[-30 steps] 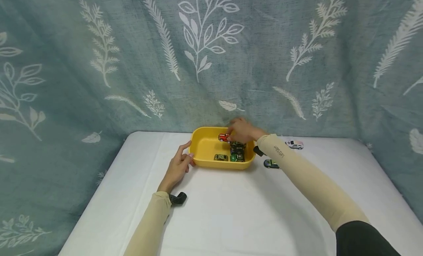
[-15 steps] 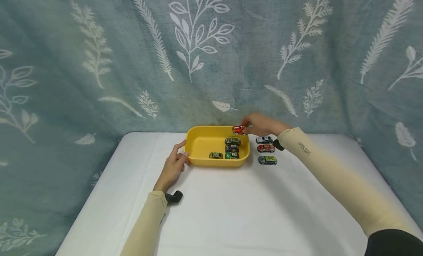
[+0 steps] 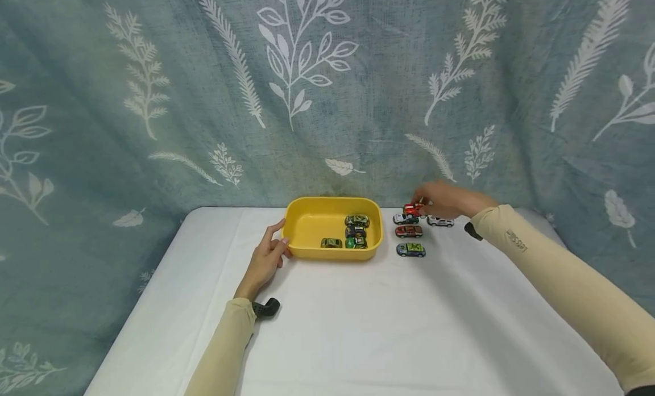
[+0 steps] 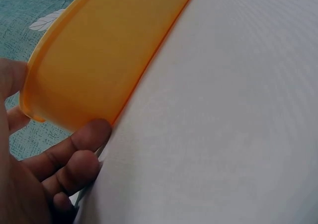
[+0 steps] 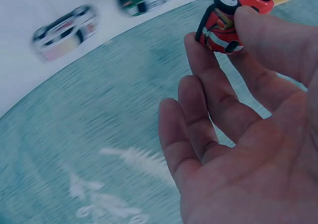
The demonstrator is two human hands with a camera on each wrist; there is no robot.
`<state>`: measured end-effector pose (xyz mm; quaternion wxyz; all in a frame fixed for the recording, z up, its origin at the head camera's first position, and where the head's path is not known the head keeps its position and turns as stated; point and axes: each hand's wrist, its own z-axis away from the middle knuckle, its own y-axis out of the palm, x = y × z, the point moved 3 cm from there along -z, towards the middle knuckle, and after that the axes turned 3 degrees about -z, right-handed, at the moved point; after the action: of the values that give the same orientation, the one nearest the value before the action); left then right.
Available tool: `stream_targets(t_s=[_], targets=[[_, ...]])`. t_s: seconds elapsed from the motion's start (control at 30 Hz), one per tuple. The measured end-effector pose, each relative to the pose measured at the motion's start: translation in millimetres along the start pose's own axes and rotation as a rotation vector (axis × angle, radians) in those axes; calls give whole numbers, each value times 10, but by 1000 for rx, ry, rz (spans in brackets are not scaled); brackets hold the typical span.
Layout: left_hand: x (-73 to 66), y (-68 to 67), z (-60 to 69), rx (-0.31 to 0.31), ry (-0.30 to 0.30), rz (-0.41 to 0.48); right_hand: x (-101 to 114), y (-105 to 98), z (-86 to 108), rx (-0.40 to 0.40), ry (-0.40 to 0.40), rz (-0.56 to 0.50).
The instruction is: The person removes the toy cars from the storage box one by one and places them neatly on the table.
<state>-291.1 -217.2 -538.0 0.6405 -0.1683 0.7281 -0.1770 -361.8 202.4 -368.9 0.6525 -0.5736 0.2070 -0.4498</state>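
Observation:
My right hand (image 3: 446,197) pinches a red toy car (image 3: 412,209) between thumb and fingers, above the back right of the table. In the right wrist view the red car's wheels and patterned side show near the fingertips. Below it lie a white-and-black toy car (image 3: 405,219), an orange-red one (image 3: 409,231) and a green-and-blue one (image 3: 411,250), roughly in a column. My left hand (image 3: 264,262) holds the left front corner of a yellow tray (image 3: 302,253); its curled fingers touch the wall in the left wrist view. Several dark and green toy cars (image 3: 356,243) sit in the tray's right part.
A white toy car (image 3: 441,221) lies right of the column, partly beneath my right hand. The white tabletop (image 3: 348,316) stretches toward me. Right behind the tray hangs a teal leaf-patterned curtain (image 3: 204,100) along the table's back edge.
My right hand has lifted the red car out of the tray and carried it rightward over the table cars. The left hand has stayed at the tray's corner while the head view shifted slightly.

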Motion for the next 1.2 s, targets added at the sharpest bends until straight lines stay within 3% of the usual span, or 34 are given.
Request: stream_targets(t_s=[0.43, 0.77, 1.0, 1.2], targets=[[-5, -64, 18, -16, -5, -29, -486, 225, 270, -71, 36, 70], [8, -68, 35, -24, 11, -63, -802, 536, 363, -132, -4, 93], [-7, -43, 38, -16, -8, -51, -934, 684, 409, -168, 35, 51], [-17, -6, 25, -1, -14, -38, -956, 761, 432, -229, -37, 52]])
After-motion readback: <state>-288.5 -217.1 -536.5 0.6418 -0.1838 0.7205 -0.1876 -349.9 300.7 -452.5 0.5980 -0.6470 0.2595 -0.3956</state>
